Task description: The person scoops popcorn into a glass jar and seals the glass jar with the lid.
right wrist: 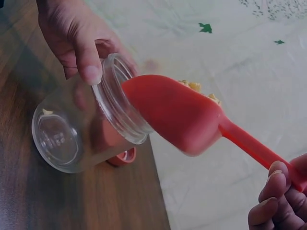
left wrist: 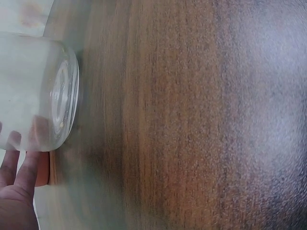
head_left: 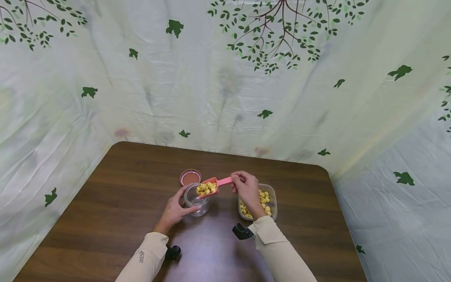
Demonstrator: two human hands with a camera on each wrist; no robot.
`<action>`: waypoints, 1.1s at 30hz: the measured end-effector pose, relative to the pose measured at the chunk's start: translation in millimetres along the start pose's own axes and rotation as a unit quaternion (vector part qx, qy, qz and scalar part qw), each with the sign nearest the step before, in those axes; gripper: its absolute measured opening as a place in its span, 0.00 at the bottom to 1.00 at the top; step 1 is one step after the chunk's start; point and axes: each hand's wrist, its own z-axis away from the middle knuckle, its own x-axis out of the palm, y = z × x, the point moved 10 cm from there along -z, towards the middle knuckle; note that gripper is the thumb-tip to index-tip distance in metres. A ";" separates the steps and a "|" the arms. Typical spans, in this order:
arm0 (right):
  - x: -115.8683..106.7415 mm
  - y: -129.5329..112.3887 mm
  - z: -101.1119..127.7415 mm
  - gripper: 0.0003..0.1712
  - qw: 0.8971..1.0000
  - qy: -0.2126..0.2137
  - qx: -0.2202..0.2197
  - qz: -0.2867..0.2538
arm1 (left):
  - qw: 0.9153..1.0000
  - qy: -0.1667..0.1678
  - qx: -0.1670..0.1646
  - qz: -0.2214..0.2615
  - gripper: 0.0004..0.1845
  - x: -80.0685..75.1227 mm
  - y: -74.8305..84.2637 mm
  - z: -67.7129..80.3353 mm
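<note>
Tabletop: scoop (head_left: 211, 185) bowl leftward over jar (head_left: 196, 201).

head: high, looking down | wrists: close, low | shared: jar (head_left: 195, 199)

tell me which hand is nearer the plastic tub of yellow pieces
Right. The right hand hangs just above the tub, pinching the pink scoop. The left hand is farther off, gripping the glass jar.

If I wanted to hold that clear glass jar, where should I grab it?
Probably round its smooth middle, from the left side, like the left hand does. The clear glass jar has a round, handleless body, and the pink plastic scoop of yellow pieces sits over its open mouth.
</note>
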 end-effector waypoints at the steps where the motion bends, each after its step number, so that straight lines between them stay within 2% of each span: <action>1: 0.5 -1.7 -0.2 0.10 1.000 0.000 -0.005 0.003 | 1.000 0.000 0.001 -0.001 0.45 -0.1 0.0 0.0; 12: 5.7 -13.9 -0.8 0.09 0.999 -0.006 -0.026 0.045 | 1.000 -0.001 -0.018 -0.002 0.45 0.3 -4.0 -1.0; 21: 7.9 -25.5 -0.3 0.08 0.996 -0.010 -0.053 0.065 | 1.000 -0.001 0.010 0.026 0.45 -0.1 -1.3 -1.7; 28: 8.0 -29.3 0.0 0.07 0.996 -0.014 -0.062 0.069 | 1.000 0.002 0.014 0.021 0.44 -0.2 -1.8 -1.6; 33: 7.6 -30.2 -0.5 0.07 0.995 -0.013 -0.069 0.066 | 1.000 -0.002 0.009 0.021 0.43 -0.3 11.2 1.6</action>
